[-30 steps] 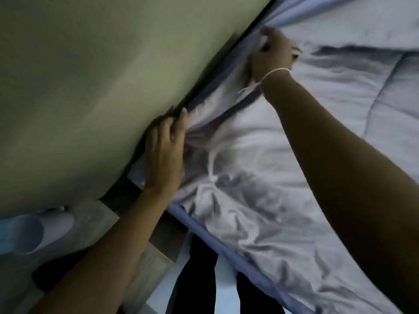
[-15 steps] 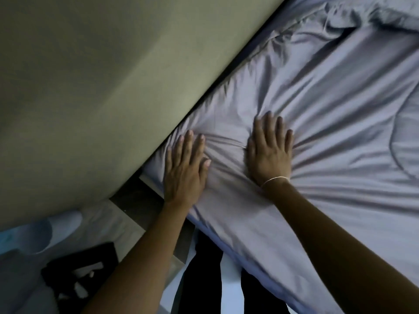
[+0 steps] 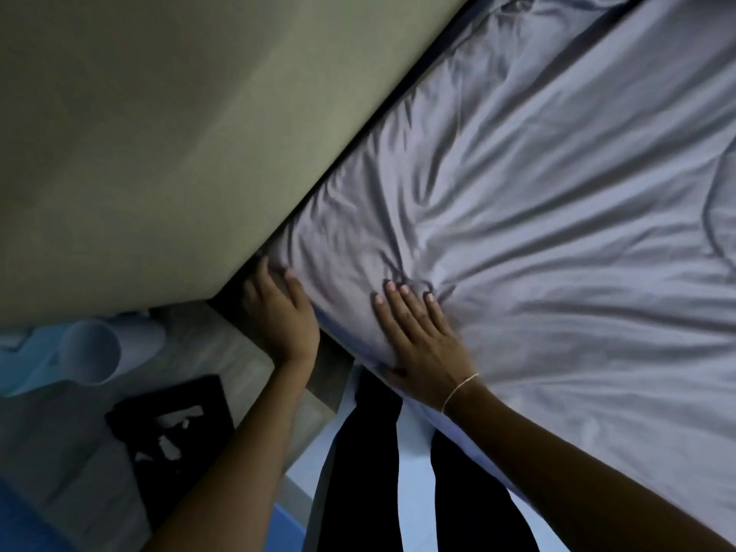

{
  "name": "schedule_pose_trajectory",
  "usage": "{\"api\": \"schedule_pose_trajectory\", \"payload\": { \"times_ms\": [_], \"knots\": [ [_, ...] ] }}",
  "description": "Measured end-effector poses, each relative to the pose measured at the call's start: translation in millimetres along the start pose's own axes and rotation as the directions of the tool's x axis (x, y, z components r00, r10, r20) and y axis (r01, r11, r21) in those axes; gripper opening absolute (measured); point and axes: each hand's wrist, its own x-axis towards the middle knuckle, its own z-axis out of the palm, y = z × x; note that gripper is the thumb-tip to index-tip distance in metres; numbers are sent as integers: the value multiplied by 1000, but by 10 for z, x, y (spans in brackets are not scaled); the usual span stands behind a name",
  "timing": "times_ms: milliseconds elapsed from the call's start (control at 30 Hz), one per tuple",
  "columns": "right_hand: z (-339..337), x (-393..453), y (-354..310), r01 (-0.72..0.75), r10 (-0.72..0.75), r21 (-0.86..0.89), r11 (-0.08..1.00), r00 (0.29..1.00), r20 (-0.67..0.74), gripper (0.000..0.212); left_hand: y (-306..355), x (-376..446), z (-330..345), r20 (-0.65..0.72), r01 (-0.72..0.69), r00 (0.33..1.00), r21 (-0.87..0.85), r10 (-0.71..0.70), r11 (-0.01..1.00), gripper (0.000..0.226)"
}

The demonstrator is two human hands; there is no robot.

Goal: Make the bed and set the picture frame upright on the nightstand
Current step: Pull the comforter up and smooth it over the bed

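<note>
Hands working the grey sheet [image 3: 537, 217]: my right hand [image 3: 422, 340] is pressing flat, fingers straight; my left hand [image 3: 284, 312] is touching the mattress corner, fingers loose, beside the nightstand [image 3: 239, 352].

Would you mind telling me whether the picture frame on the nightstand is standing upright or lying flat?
Lying flat, not upright: the dark picture frame rests face-up on the nightstand, beside the left hand's forearm.

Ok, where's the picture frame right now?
Head view, lower left: the picture frame lies flat on the nightstand, left of the left forearm, below the pale cup.
</note>
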Motion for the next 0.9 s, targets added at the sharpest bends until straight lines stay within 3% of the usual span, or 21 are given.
{"api": "schedule_pose_trajectory", "payload": {
  "times_ms": [100, 167, 267, 400, 567, 633, 700, 733, 800, 900],
  "knots": [
    [72, -11, -33, -16, 14, -26, 1000, 998, -68, 82, 180, 55, 89, 78, 372, 927, -303, -367, 877, 52],
    [90, -17, -30, 3, -6, -30, 1000, 996, -92, 72, 205, 106, 153, 112, 494, 866, -353, -488, 795, 54],
    [83, -22, -59, 16, -17, -15, 1000, 996, -88, 63, 101, 196, 167, 53, 486, 869, -273, -491, 830, 45],
    [196, 3, -305, 35, -33, 41, 999, 999, -36, 66, -172, 275, 156, -72, 507, 844, -217, -531, 834, 34],
    [139, 30, -369, 52, -48, 93, 994, 998, -44, 58, -243, 209, 82, -87, 485, 863, -141, -498, 863, 29],
    [10, -19, -261, 95, -81, 143, 985, 991, -105, 61, -217, 96, 62, -145, 362, 913, -147, -382, 920, 24],
    [-108, -99, -75, 85, -48, 167, 982, 976, -211, 57, -102, -76, 67, -203, 54, 977, -57, -64, 997, 19],
    [-145, -147, 51, 31, 13, 163, 986, 966, -260, 53, 14, -155, 80, -193, -149, 971, -13, 144, 989, 17],
    [-185, -233, 348, -139, 173, 131, 982, 937, -302, 51, 326, -239, 162, -85, -502, 863, -35, 498, 864, 22],
    [-176, -320, 701, -368, 376, 82, 926, 893, -246, 56, 786, -66, 457, 118, -762, 647, 40, 754, 647, 44]
  ]
}}
